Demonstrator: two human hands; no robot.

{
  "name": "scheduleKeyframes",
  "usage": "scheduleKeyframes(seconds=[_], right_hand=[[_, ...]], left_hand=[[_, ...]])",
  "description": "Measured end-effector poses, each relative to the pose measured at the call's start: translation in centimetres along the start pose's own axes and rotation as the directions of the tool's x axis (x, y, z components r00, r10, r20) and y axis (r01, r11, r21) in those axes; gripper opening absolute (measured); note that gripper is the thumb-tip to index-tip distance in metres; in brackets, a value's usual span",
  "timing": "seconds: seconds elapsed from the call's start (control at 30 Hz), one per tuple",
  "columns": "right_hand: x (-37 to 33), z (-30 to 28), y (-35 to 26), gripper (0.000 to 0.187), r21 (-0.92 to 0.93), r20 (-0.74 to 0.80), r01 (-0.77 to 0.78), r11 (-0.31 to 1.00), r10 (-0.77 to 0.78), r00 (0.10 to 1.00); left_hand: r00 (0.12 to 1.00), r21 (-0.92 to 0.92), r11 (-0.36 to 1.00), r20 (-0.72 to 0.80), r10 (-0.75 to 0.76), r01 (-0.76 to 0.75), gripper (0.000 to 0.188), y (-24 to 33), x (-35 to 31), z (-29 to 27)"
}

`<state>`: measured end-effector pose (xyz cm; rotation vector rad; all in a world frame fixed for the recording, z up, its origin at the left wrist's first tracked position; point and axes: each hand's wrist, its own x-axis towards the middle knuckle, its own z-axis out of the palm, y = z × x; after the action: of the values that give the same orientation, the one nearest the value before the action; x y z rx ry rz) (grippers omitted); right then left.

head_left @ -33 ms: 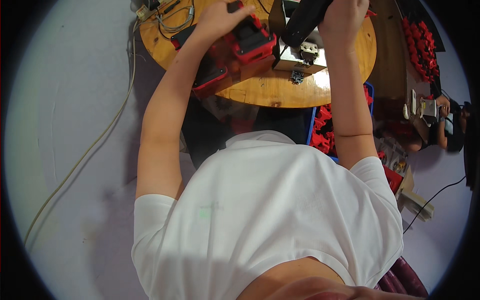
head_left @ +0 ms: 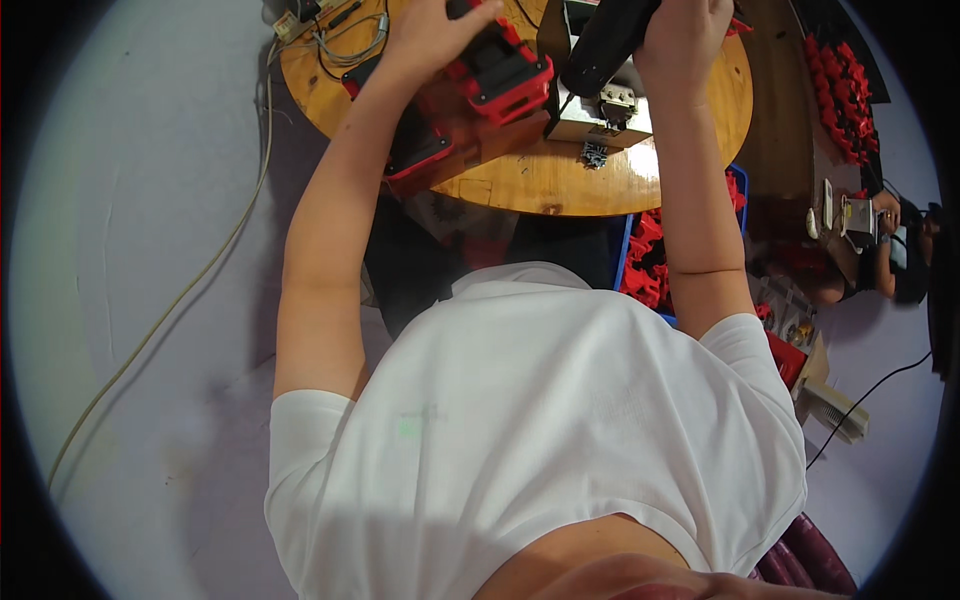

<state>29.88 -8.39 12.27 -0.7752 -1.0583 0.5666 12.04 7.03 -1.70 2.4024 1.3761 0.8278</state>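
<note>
At the top of the round wooden table, my left hand [head_left: 425, 38] grips a red-and-black plastic part [head_left: 508, 78], its thumb stretched across the top. That part is over a reddish container [head_left: 470, 140], where more red-and-black parts [head_left: 415, 150] lie beside my forearm. My right hand [head_left: 687, 45] is closed round a black cylindrical power screwdriver [head_left: 603, 50], its thin tip pointing down and left. Under the tool stands a shiny metal box [head_left: 585, 130] with a small metal fixture [head_left: 618, 103] on it. A little pile of screws [head_left: 594, 155] lies at the box's near side.
The round wooden table [head_left: 540, 190] ends just before my body. A blue crate [head_left: 622, 255] of red parts stands below its right edge. Cables [head_left: 350, 40] lie at the far left. On the right, another person [head_left: 895, 255] sits by a bench with red parts [head_left: 845, 100].
My left hand has shifted slightly up and to the left, and the red-and-black part has tipped a little. My right hand and the screwdriver have hardly moved.
</note>
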Motion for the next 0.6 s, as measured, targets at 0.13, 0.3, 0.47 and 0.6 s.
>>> scheduleKeyframes(seconds=[0.13,0.3,0.47,0.6], right_hand=[[-1.2,0.2,-0.3,0.038,0.029,0.068,-0.081,0.996,0.079,0.995],[-6.4,-0.2,1.8,0.03,-0.082,0.277,-0.388,0.918,0.395,0.876],[-10.6,0.6,7.1,0.035,-0.142,0.167,-0.426,0.894,0.446,0.879],[-11.6,-0.5,9.9,0.044,-0.364,0.11,-0.201,0.909,0.256,0.96]], left_hand=[[0.949,-0.178,0.968,0.292,-0.12,0.177,0.073,3.9,-0.6,-9.6],[0.708,-0.645,0.38,0.705,-0.041,0.663,0.038,4.2,-8.2,-14.4],[0.317,-0.158,0.774,0.947,-0.058,0.613,0.043,7.1,-5.2,-12.6],[0.23,0.004,0.875,0.964,-0.132,0.484,0.043,5.5,-3.5,-9.9]])
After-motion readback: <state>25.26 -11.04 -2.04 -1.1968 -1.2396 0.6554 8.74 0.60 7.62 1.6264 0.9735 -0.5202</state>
